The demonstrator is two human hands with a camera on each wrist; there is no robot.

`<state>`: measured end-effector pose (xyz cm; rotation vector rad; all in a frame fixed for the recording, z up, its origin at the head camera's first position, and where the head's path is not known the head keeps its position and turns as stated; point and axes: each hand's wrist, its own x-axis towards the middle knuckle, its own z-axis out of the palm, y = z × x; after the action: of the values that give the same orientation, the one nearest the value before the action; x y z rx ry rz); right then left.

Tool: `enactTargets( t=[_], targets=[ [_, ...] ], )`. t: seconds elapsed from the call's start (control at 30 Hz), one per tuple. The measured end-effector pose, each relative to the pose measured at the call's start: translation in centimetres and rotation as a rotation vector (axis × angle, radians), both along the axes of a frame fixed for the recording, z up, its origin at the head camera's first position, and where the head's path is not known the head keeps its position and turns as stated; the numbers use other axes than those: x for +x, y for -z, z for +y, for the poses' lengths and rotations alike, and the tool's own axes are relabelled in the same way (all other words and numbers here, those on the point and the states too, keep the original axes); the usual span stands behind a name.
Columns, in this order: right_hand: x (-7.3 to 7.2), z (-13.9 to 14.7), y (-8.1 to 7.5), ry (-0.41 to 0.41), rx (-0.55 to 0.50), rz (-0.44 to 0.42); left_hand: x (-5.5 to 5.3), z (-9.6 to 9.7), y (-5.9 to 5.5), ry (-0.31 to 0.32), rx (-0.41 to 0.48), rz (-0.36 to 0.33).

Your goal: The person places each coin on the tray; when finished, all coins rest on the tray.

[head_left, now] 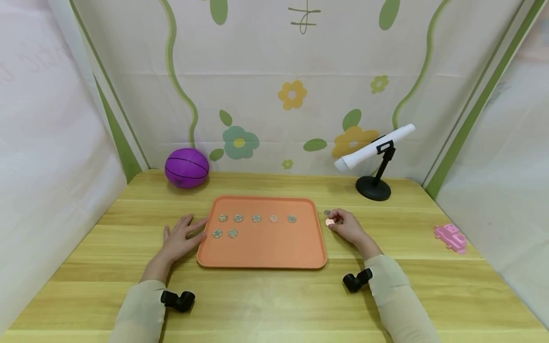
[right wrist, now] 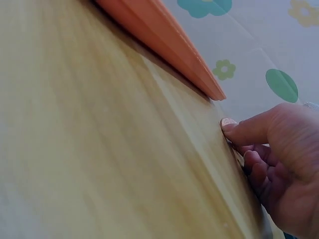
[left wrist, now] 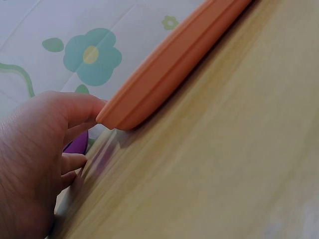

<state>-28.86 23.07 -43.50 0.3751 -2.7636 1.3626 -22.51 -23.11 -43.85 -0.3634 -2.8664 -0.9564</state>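
Note:
An orange tray (head_left: pixel 261 252) lies on the table, with several silvery coins (head_left: pixel 256 218) in a back row and two more coins (head_left: pixel 233 233) in a second row at its left. My left hand (head_left: pixel 179 242) rests beside the tray with fingers spread, fingertips at its left rim; the left wrist view shows fingers (left wrist: pixel 84 108) against the tray's edge (left wrist: pixel 149 82). Just off the tray's right side, my right hand (head_left: pixel 348 226) pinches a shiny coin (right wrist: pixel 228 122) between thumb and fingers. Another coin (head_left: pixel 327 212) lies on the table just behind that hand's fingertips.
A purple ball (head_left: pixel 187 167) sits at the back left. A white microphone (head_left: pixel 373 148) on a black stand (head_left: pixel 373 188) stands at the back right. Near the right edge of the wooden table (head_left: pixel 266 305) lies a pink toy (head_left: pixel 451 238). Printed cloth hangs behind and at both sides.

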Motion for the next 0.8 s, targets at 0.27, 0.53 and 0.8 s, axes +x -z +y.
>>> enactTargets(
  t=[0.27, 0.53, 0.8],
  targets=[
    [0.1, 0.0, -0.1, 0.036, -0.056, -0.023, -0.1, 0.0, 0.0, -0.003, -0.009, 0.006],
    [0.3, 0.1, -1.0, 0.092, -0.316, -0.175, -0.1, 0.0, 0.0, 0.002, -0.003, 0.010],
    [0.8, -1.1, -2.4, 0.062, -0.400, -0.170, -0.1, 0.0, 0.0, 0.001, -0.007, 0.013]
  ],
)
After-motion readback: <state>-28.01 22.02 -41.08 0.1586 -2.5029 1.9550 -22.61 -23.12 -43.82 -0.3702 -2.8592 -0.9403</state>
